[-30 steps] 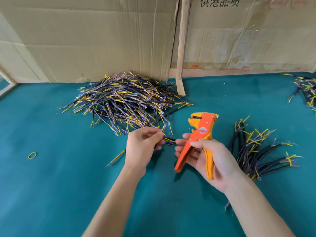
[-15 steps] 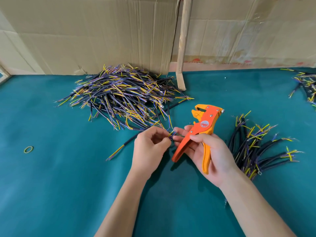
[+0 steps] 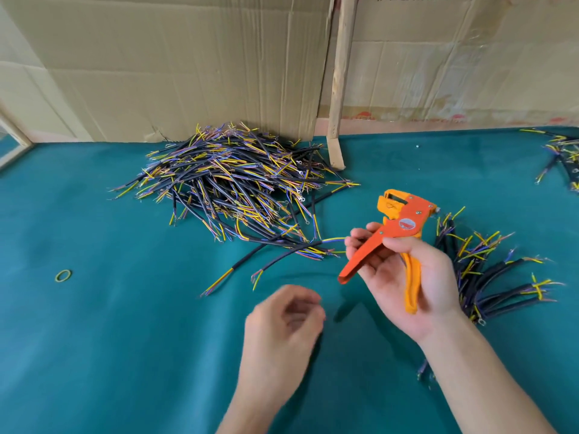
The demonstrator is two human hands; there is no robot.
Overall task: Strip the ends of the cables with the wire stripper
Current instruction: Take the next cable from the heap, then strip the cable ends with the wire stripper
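the right hand (image 3: 404, 277) gripped the orange wire stripper (image 3: 396, 238) above the teal table (image 3: 94, 339), thumb across the upper body and fingers curled behind the handles. the tool's long axis ran diagonally: the head pointed up and away toward the cardboard wall (image 3: 188, 64), tilted slightly right, and the two handles spread downward toward the person, one reaching lower left, the other hanging nearly straight down over the palm.

the left hand (image 3: 283, 321) hovered low over the table, left of and below the tool. it was motion-blurred; the fingers appeared loosely curled with nothing visible in them, so it read as empty and relaxed.

two loose cables (image 3: 275, 255) lay on the table between the hands and the large pile of cables (image 3: 232, 183). their long axes ran from lower left to upper right, with coloured cores fanned out at the lower-left ends and the upper-right ends near the right hand's fingertips; contact could not be determined.

a smaller group of cables (image 3: 488, 270) lay right of the right hand. more cables (image 3: 564, 155) sat at the far right edge. a rubber band (image 3: 63, 275) lay well to the left. a wooden stick (image 3: 340, 89) leaned against the wall.
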